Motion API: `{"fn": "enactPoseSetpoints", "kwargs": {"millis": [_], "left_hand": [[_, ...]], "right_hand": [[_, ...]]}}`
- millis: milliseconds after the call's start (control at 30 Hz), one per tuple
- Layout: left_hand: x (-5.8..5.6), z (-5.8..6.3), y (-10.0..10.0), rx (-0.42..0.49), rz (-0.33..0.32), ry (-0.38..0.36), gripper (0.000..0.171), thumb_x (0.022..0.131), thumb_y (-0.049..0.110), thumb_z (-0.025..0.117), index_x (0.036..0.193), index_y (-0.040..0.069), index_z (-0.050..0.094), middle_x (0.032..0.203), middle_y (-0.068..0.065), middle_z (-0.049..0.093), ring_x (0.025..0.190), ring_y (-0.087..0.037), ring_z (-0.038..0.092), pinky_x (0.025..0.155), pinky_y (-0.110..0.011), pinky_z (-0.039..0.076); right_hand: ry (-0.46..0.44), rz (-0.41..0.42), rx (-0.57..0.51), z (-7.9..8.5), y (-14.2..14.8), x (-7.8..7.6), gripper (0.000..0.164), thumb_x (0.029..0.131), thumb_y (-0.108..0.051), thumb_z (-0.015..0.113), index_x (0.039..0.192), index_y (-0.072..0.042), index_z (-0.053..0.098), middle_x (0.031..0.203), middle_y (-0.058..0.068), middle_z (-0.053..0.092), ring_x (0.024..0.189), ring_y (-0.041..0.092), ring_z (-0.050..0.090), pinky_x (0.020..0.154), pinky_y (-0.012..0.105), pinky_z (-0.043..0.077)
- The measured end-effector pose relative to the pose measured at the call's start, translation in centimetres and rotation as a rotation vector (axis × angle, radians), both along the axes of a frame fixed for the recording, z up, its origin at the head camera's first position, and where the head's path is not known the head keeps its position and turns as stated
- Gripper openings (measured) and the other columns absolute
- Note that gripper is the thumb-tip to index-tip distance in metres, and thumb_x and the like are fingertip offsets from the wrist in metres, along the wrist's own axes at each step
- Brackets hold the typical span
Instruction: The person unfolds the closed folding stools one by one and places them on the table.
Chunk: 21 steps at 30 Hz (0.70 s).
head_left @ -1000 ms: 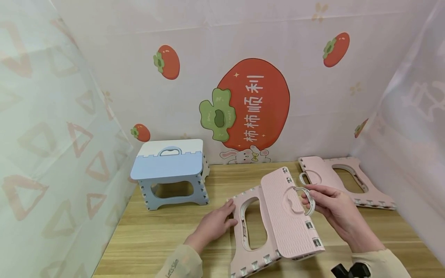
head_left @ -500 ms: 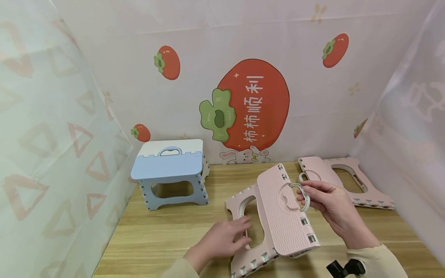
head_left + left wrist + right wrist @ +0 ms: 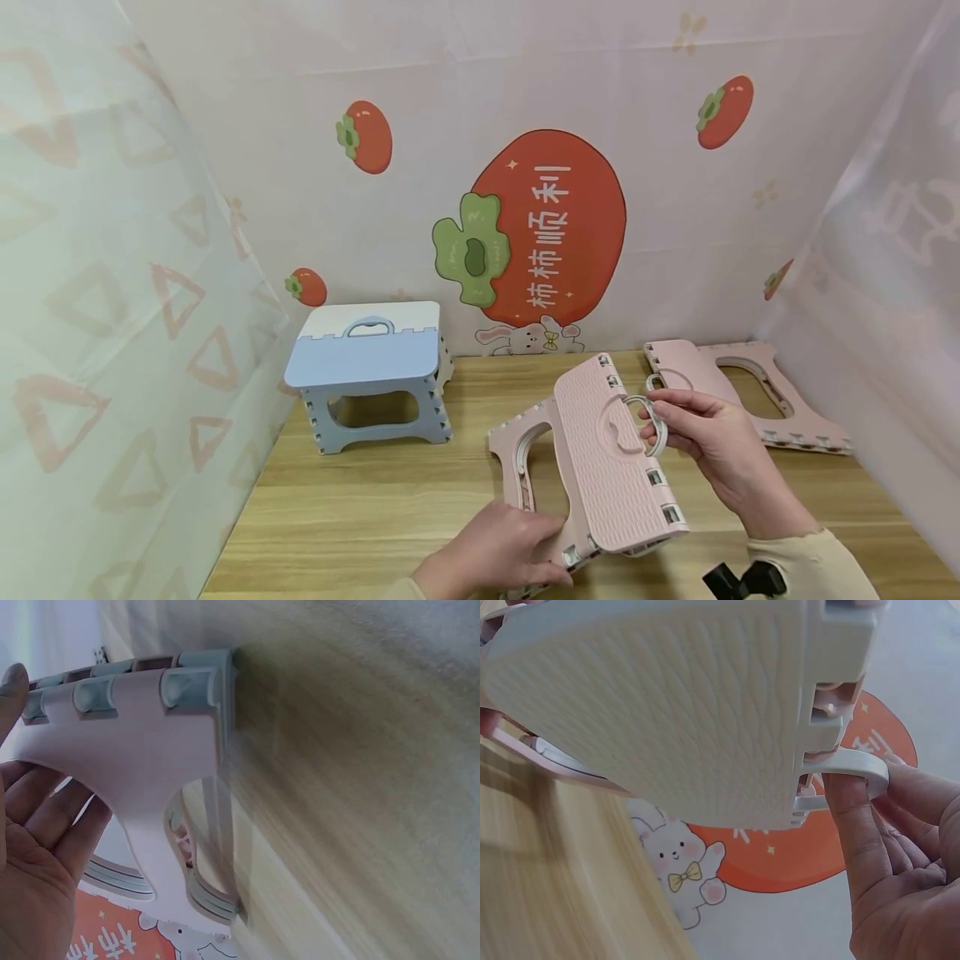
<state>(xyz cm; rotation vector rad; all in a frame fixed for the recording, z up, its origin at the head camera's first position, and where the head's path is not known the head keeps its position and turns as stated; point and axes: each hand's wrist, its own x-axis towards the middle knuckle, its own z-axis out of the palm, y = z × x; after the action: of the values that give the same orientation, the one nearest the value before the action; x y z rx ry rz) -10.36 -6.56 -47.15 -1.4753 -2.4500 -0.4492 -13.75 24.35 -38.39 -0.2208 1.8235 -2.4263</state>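
Note:
A pink folding stool [image 3: 611, 475], partly folded, stands tilted on the table between my hands. With my right hand [image 3: 716, 442] I hold its white loop handle [image 3: 866, 763], the fingers hooked through it and the thumb against it. My left hand [image 3: 495, 552] grips the near end of the stool's leg panel [image 3: 150, 742]. In the left wrist view its fingers pass behind the panel at the cutout and the thumb lies at the hinged edge. The stool's white textured underside [image 3: 667, 712] faces the right wrist camera.
A blue and white stool [image 3: 363, 358] stands unfolded at the back left. Another pink folding stool [image 3: 686, 367] lies flat at the back right, against the patterned cloth wall [image 3: 675, 275]. All rest on a wooden table [image 3: 330, 508].
My left hand has moved from the leg panel's far left edge down to its near end and now grips it there. The stool and my right hand have shifted slightly left.

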Motion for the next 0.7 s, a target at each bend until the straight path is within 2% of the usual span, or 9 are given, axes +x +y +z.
{"fn": "enactPoseSetpoints", "kwargs": {"millis": [67,200,300,467,700], "left_hand": [[0.06,-0.11,-0.01,0.006,0.002,-0.034,0.040,0.084,0.054,0.079,0.083,0.024,0.053,0.065,0.021,0.039,0.054,0.011,0.027,0.047,-0.005,0.021],[-0.02,-0.23,-0.04,0.008,0.010,-0.062,0.035,0.087,0.049,0.079,0.083,0.024,0.054,0.064,0.022,0.041,0.053,0.012,0.027,0.046,-0.005,0.023],[-0.20,-0.24,-0.09,-0.008,0.029,-0.054,0.033,0.086,0.046,0.079,0.083,0.024,0.055,0.064,0.022,0.042,0.053,0.012,0.028,0.046,-0.005,0.023],[-0.50,-0.34,-0.25,-0.018,0.070,-0.028,0.031,0.083,0.040,0.080,0.082,0.024,0.054,0.063,0.022,0.038,0.052,0.010,0.027,0.046,-0.008,0.022],[-0.82,-0.48,-0.55,-0.012,0.074,-0.016,0.027,0.087,0.038,0.077,0.084,0.023,0.055,0.065,0.021,0.038,0.056,0.009,0.031,0.048,-0.008,0.025]], "right_hand": [[-0.002,-0.009,0.011,-0.04,-0.02,-0.03,0.021,0.101,-0.001,0.061,0.116,-0.004,0.075,0.100,0.010,0.077,0.080,0.020,0.076,0.079,0.029,0.063],[0.007,-0.018,0.017,-0.07,-0.07,-0.06,0.021,0.101,-0.002,0.061,0.118,-0.002,0.074,0.099,0.008,0.077,0.079,0.020,0.076,0.079,0.030,0.063],[0.014,-0.017,0.013,0.01,-0.05,-0.03,0.022,0.101,-0.001,0.061,0.120,0.000,0.073,0.099,0.007,0.076,0.079,0.021,0.076,0.079,0.031,0.063],[0.017,-0.012,0.006,0.15,0.03,0.03,0.022,0.101,0.000,0.060,0.119,-0.001,0.073,0.099,0.006,0.076,0.079,0.023,0.077,0.079,0.030,0.063],[-0.003,-0.028,-0.007,0.45,0.07,0.09,0.022,0.100,0.001,0.062,0.117,-0.003,0.075,0.100,0.005,0.077,0.080,0.021,0.077,0.076,0.028,0.063]]}}
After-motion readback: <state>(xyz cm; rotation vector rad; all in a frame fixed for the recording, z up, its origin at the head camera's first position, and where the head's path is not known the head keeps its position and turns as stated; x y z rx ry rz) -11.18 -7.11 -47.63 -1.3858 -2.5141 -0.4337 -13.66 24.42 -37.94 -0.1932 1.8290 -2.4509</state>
